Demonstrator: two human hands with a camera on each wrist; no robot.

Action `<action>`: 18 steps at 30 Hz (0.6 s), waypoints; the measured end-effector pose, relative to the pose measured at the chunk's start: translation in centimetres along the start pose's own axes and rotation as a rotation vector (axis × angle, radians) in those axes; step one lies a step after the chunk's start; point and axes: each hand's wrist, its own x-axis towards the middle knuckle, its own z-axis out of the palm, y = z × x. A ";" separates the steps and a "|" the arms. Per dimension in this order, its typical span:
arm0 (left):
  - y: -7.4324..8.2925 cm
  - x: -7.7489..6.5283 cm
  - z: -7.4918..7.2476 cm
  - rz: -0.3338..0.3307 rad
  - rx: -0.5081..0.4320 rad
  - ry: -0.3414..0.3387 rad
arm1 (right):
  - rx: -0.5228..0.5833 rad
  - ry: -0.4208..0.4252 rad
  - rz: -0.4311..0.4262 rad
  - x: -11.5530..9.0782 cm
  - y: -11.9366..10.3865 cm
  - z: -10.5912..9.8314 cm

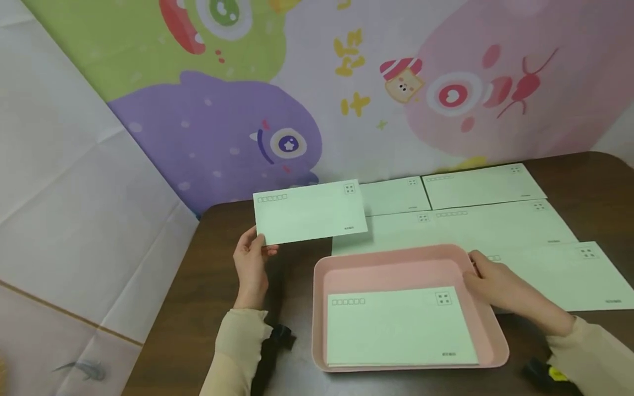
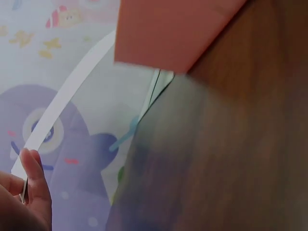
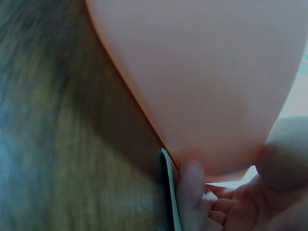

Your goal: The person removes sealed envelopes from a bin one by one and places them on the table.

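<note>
The left hand [image 1: 251, 261] pinches a pale green, flat paper envelope [image 1: 309, 213] by its lower left corner, with thumb and fingers closed on it. That envelope is up off the dark brown wooden surface [image 1: 198, 313]. The right hand [image 1: 497, 283] is curled on the right side of a pink, shallow tray [image 1: 386, 275], and more pale green envelopes [image 1: 401, 330] lie inside. Rows of other pale green envelopes [image 1: 505, 220] lie behind. I think this step is moving one envelope between tray and rows, but I can't tell which way. Next, it should go down flat, with no bend. The tray hides part of the rows. I can't count the envelopes inside or see whether the tray touches the surface.
</note>
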 end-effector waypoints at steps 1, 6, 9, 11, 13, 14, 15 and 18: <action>0.1 0.4 -0.1 -0.006 0.004 0.002 | 0.001 -0.002 0.001 0.0 0.0 0.0; 0.7 2.6 -0.7 -0.062 -0.030 0.042 | -0.003 -0.001 0.006 0.0 -0.1 0.1; 0.7 3.8 -1.1 -0.101 -0.052 0.076 | 0.000 0.003 0.004 0.0 -0.1 0.1; 0.5 4.5 -1.2 -0.120 -0.045 0.092 | 0.007 0.005 0.003 0.0 -0.1 0.1; 0.2 5.1 -1.4 -0.133 -0.026 0.098 | 0.012 0.006 0.000 0.0 -0.1 0.1; 0.1 5.3 -1.5 -0.139 -0.018 0.102 | 0.010 0.006 0.002 0.0 -0.1 0.1; -0.1 5.5 -1.7 -0.149 -0.016 0.103 | 0.011 0.006 0.002 0.0 -0.1 0.1; -0.6 6.3 -2.1 -0.175 -0.020 0.111 | 0.006 0.003 0.005 0.0 0.0 0.0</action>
